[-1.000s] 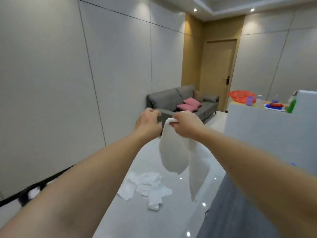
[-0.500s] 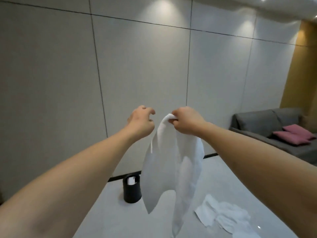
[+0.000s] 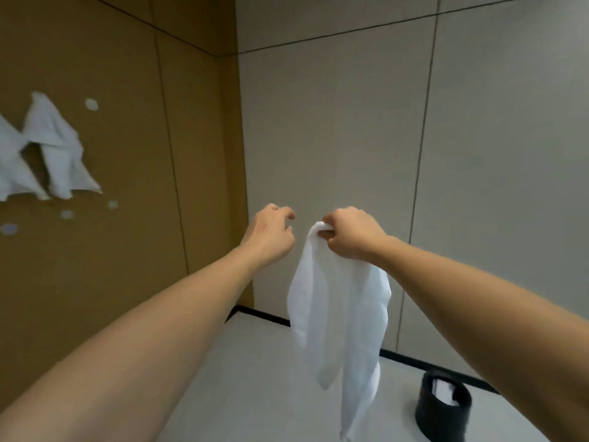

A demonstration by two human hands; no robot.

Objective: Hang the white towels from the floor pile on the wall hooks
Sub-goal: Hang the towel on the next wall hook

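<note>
Evidently light and limp, the white towel [image 3: 338, 301] hangs below the right hand [image 3: 352, 232], bunched at its top fold; left hand [image 3: 271, 232], just beside, curls empty.

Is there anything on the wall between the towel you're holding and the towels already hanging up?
Only the left hand, holding nothing, crosses that stretch in the head view. Behind it is bare brown wall between the held towel and the hung towels.
</note>
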